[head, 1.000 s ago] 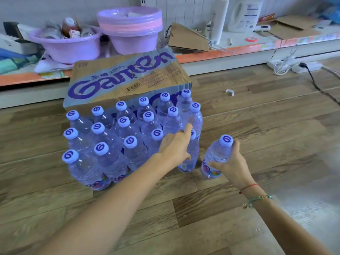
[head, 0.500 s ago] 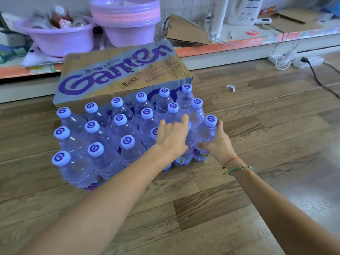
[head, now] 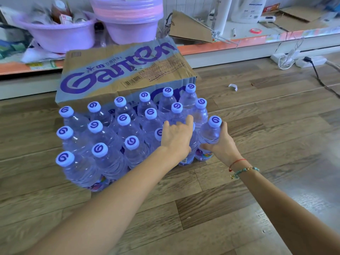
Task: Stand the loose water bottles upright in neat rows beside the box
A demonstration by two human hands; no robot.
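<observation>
The right hand [head: 223, 146] has its grip clamped around the belly of a water bottle [head: 209, 138], fingers curled round the clear plastic while the bottle stands upright on the wooden floor [head: 257, 126], at the right end of the nearest row. Just left of that grip, the left hand [head: 177, 138] lies over the neighbouring bottle [head: 188, 155] with its fingers curled down around the top, hiding the cap, so that bottle is steadied from above. The likeliest trouble, as I judge it, starts right here: the held bottle is thin-walled and already touching its neighbour, so a sideways push to close the gap could tip the neighbour or shove it out of line, and a hard squeeze could buckle the plastic and make the base skid on the smooth boards. Further left of both grips the block of upright bottles [head: 108, 142] stands tightly packed, caps close together; one knock from the left forearm, which crosses low in front of the near row, could topple several in a chain. Beyond the bottles, away from the person, sits the cardboard box [head: 119, 70], touching or nearly touching the far row, so anything pushed backward has nowhere to go. Whether any loose bottles remain outside the view cannot be told.
</observation>
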